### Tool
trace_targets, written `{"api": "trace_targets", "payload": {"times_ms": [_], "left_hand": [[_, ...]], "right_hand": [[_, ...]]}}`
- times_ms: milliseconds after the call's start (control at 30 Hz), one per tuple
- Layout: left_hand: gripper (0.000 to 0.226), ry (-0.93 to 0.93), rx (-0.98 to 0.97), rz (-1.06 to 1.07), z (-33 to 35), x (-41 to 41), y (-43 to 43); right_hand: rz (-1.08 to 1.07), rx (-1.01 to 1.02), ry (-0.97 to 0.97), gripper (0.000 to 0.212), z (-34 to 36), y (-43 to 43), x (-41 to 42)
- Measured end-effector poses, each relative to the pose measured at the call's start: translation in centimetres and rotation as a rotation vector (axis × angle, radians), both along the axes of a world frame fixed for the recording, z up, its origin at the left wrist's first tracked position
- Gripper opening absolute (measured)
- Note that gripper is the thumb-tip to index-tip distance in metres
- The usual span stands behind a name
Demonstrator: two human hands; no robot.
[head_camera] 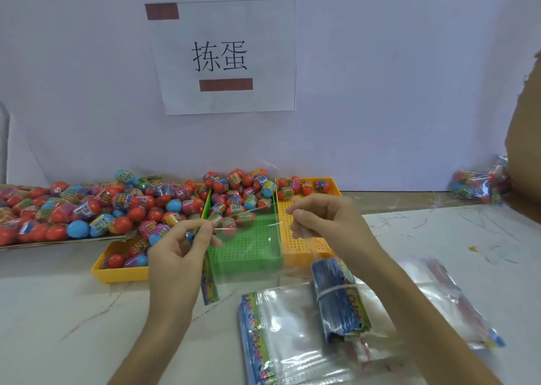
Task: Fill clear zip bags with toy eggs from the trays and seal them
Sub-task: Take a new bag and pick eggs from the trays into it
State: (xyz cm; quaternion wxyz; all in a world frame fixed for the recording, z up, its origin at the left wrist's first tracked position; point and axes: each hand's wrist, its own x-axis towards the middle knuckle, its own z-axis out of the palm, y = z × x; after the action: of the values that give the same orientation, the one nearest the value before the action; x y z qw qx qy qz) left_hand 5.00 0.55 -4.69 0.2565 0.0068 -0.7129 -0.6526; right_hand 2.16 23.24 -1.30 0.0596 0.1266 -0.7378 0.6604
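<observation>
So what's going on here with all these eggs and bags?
A person holds a clear bag stretched between both hands. The left hand pinches one top corner and the right hand pinches the other. The bag looks empty. Eggs are piled in the trays behind it, and a stack of spare bags lies on the table in front.

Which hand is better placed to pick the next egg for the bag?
Probably the left hand: it pinches the clear bag right beside the heaped eggs, while the right hand is over the mostly bare yellow tray.
</observation>
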Motion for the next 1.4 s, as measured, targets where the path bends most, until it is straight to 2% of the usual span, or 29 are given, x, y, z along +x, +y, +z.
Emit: {"api": "trace_targets", "payload": {"times_ms": [67, 167, 300, 367, 500, 600, 933, 1067, 1233, 1400], "left_hand": [[0.009, 0.003, -0.076, 0.013, -0.4, -0.1, 0.1], [0.019, 0.072, -0.286, 0.122, -0.7, 0.0, 0.1], [0.019, 0.287, -0.499, 0.258, -0.2, 0.5, 0.4], [0.022, 0.366, -0.576, 0.164, -0.1, 0.8, 0.8], [0.04, 0.387, -0.793, -0.067, -0.8, 1.2, 1.7], [0.047, 0.411, -0.904, -0.152, -1.4, 1.2, 1.7], [0.028, 0.412, -0.917, -0.141, -1.3, 0.7, 1.1], [0.021, 0.404, -0.896, -0.126, -0.9, 0.8, 1.0], [0.012, 0.452, -0.84, -0.2, -0.6, 1.4, 1.3], [0.002, 0.489, -0.845, -0.366, -0.8, 2.1, 2.4]], "right_hand": [[0.01, -0.007, -0.041, 0.016, 0.1, -0.1, 0.0], [0.028, 0.01, -0.082, 0.015, 0.1, -0.4, 0.1], [0.052, 0.078, -0.059, 0.02, -0.2, -0.6, 0.2], [0.069, 0.104, -0.057, 0.02, -0.3, -0.7, 0.2], [0.105, 0.146, -0.041, 0.021, -0.5, -0.9, 0.3], [0.133, 0.169, -0.034, 0.024, -0.5, -1.2, 0.6], [0.202, 0.227, -0.076, 0.019, -0.7, -1.7, 0.8], [0.168, 0.256, -0.074, 0.017, -0.9, -1.6, 0.7], [0.008, 0.419, 0.035, 0.016, -1.5, -1.4, 0.1], [0.048, 0.58, 0.162, 0.014, -2.2, -1.9, 0.3]]}}
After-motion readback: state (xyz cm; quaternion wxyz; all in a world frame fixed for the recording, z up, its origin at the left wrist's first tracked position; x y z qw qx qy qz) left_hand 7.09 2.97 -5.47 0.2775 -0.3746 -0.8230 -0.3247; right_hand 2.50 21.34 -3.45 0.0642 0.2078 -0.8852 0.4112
